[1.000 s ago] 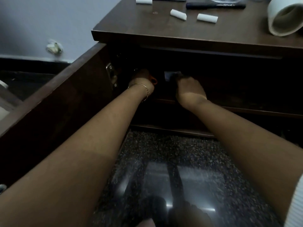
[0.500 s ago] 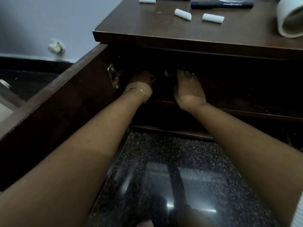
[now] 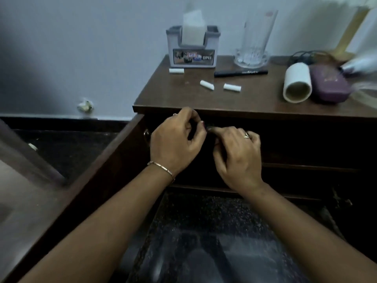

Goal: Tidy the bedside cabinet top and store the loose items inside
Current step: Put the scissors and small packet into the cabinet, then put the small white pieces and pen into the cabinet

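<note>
Both hands are now withdrawn from the cabinet's dark interior, where they were buried a second ago. The left hand (image 3: 175, 144) and right hand (image 3: 237, 158) are held together at the opening, beside the swung-out door (image 3: 98, 172); fingertips pinch something small and dark, but what cannot be told. On the top (image 3: 183, 99), three white rolls (image 3: 207, 85), a marker (image 3: 240, 72) and a tape roll (image 3: 296, 83) are left unstored. Tidying is judged barely begun.

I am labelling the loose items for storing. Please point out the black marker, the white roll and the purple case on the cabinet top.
black marker (image 3: 240, 73): head view, middle of its barrel.
white roll (image 3: 297, 78): head view, its curved outer side.
purple case (image 3: 328, 82): head view, centre of its lid.
</note>
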`<state>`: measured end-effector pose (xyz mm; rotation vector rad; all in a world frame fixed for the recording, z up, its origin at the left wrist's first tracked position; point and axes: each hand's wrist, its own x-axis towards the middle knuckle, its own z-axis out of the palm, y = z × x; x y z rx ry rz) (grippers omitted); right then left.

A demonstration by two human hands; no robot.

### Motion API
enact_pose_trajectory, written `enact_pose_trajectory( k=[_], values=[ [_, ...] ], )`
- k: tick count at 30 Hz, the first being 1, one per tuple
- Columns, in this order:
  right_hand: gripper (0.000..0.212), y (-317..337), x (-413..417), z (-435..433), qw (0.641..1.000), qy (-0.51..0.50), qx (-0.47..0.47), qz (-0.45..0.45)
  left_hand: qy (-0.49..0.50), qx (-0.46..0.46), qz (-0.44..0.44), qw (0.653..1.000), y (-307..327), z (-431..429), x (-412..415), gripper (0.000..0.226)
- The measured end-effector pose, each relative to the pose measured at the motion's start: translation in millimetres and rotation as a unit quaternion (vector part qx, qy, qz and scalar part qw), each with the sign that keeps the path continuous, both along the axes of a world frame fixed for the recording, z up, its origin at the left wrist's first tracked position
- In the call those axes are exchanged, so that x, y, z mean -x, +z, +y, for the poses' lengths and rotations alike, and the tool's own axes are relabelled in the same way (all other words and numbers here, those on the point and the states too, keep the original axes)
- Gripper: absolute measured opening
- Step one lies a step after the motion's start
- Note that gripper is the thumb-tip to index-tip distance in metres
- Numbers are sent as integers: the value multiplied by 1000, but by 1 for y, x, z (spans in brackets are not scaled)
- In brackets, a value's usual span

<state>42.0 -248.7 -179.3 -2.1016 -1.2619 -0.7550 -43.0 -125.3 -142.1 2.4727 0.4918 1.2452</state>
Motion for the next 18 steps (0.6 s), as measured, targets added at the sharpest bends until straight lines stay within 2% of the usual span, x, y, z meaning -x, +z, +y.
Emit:
enact_pose_trajectory(
  k=[3,6,8,10,12,15,18],
  values=[
    [31,30,-1,-6,999,-2,-33,-44,-6,-2,-42,999,28,4,-1,10],
    [32,60,-10,1,998,1,-30,-61,-10,72,-68,995,49,20,-13,5],
    [32,78,-20,11,1000,-4,-4,-22,1,105,-2,994,57,44,-29,13],
    [34,90,-34,24,999,-16,23,31,39,114,141,983,64,71,-44,37],
    [37,98,-49,35,995,-34,59,69,66,129,237,961,68,91,-52,55],
    [38,103,-68,46,985,-62,126,97,87,139,299,940,68,105,-57,66],
    [29,102,-79,50,975,-90,174,99,107,118,312,937,63,107,-63,67]
  ],
)
